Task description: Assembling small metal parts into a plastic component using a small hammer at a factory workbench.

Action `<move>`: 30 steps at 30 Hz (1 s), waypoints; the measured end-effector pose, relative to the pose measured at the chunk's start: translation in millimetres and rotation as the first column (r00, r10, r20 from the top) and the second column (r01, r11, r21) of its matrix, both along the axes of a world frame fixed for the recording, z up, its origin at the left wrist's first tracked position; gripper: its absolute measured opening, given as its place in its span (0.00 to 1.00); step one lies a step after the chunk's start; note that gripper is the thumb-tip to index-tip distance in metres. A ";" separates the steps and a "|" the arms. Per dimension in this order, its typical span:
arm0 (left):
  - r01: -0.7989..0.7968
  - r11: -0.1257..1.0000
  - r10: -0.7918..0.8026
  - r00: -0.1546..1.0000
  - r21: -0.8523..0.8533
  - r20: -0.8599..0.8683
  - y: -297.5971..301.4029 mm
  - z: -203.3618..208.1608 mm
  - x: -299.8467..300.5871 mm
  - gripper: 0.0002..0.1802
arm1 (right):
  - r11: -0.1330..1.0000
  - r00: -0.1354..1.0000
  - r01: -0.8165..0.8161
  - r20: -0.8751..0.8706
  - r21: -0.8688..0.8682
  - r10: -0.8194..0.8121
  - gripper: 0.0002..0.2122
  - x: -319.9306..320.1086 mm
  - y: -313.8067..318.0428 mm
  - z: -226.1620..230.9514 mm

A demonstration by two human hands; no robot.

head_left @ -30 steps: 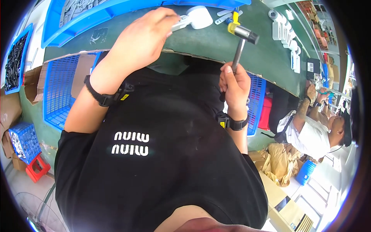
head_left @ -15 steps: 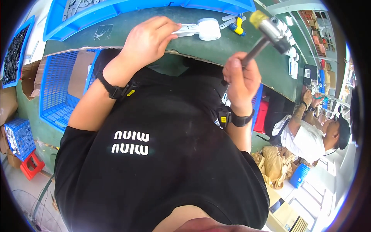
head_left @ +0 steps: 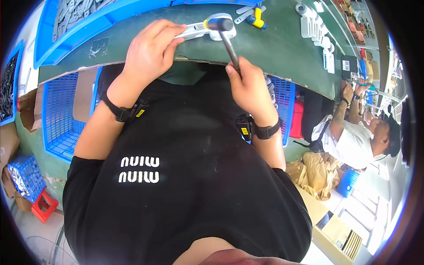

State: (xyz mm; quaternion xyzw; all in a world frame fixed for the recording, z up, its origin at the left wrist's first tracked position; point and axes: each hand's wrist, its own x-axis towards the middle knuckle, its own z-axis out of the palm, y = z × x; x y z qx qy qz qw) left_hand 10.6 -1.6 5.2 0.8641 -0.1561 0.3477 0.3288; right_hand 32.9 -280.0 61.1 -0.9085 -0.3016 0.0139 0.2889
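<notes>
My left hand [head_left: 151, 49] is closed on the narrow arm of a white plastic part [head_left: 193, 31] with a round, drum-like end, at the near edge of the green bench. In my right hand [head_left: 252, 90] is a hammer [head_left: 229, 49] with a grey handle, gripped with the fingers wrapped round it. The hammer's head, yellow at one end and dark at the other, overlaps the round end of the white part. Whether it touches that part, I cannot tell. Part of the round end is hidden behind the hammer head.
A yellow-and-blue tool [head_left: 257, 20] lies beyond the hammer near flat grey strips [head_left: 244, 14]. Several similar white parts [head_left: 311, 26] stand along the right of the bench [head_left: 274, 48]. A blue tray [head_left: 108, 24] of grey pieces is at far left. Another person [head_left: 349, 128] works at right.
My right hand has swung the hammer down and left, from raised beside the white part to over its round end. The left hand still grips the part.
</notes>
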 end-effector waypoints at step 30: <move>-0.009 0.974 -0.052 0.962 -0.225 -0.267 4.9 -0.3 -3.8 0.26 | 0.873 0.990 0.030 -0.132 0.487 0.040 0.08 0.6 5.5 -15.0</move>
